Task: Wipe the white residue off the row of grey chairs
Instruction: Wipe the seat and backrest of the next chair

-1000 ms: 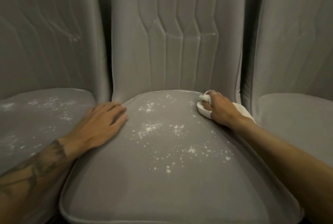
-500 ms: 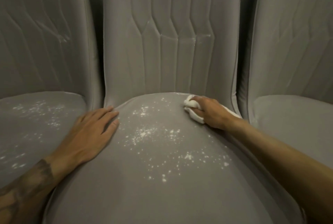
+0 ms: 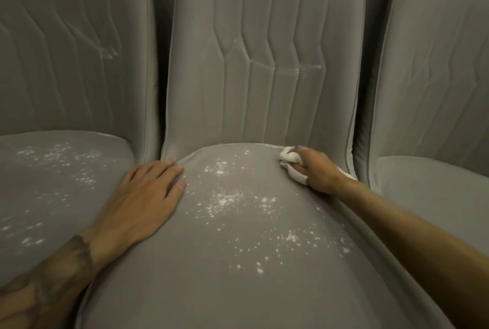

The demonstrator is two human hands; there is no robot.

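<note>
Three grey padded chairs stand side by side. White residue [image 3: 230, 201] speckles the seat of the middle chair [image 3: 211, 275], and more lies on the seat of the left chair [image 3: 39, 196]. My right hand [image 3: 316, 171] grips a bunched white cloth [image 3: 289, 159] at the back right of the middle seat, where the seat meets the backrest. My left hand [image 3: 143, 196] rests flat with straight fingers on the left edge of the middle seat. Faint white streaks mark the middle backrest [image 3: 299, 69] and the left backrest [image 3: 105, 52].
The right chair [image 3: 436, 196] shows no residue on its seat. Dark narrow gaps separate the chairs' backrests. My two forearms cross the lower corners of the view.
My right hand has slid the cloth to the left along the back of the middle seat. My left hand stays planted on the seat's left edge. The view has shifted slightly.
</note>
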